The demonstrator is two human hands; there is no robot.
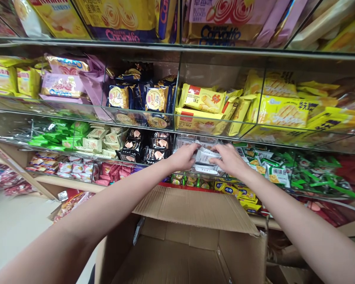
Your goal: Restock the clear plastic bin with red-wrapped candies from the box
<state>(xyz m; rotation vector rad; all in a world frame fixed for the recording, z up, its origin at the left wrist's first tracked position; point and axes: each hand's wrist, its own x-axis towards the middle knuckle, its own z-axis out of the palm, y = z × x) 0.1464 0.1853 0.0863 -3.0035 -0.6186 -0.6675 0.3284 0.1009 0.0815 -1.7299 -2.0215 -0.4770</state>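
Note:
Both arms reach forward over a cardboard box to a clear shelf compartment of white snack packets (206, 157). My left hand (184, 156) is at the packets' left side, its fingers bent over their edge. On the opposite side, my right hand (230, 158) grips them with curled fingers and thumb. The packets between the hands lie in a small stack. Black snack packets (156, 154) fill the compartment to the left, and green-and-white snack packets (276, 173) are to the right. Part of each hand's grip is hidden behind the fingers.
The open cardboard box (177, 256) stands below my arms, its far flap (192, 207) raised toward the shelf. One small white packet (138, 230) is at its inner left side. Above, a clear shelf edge (136, 118) fronts yellow biscuit packs (204, 98). Pale floor (14, 228) shows at left.

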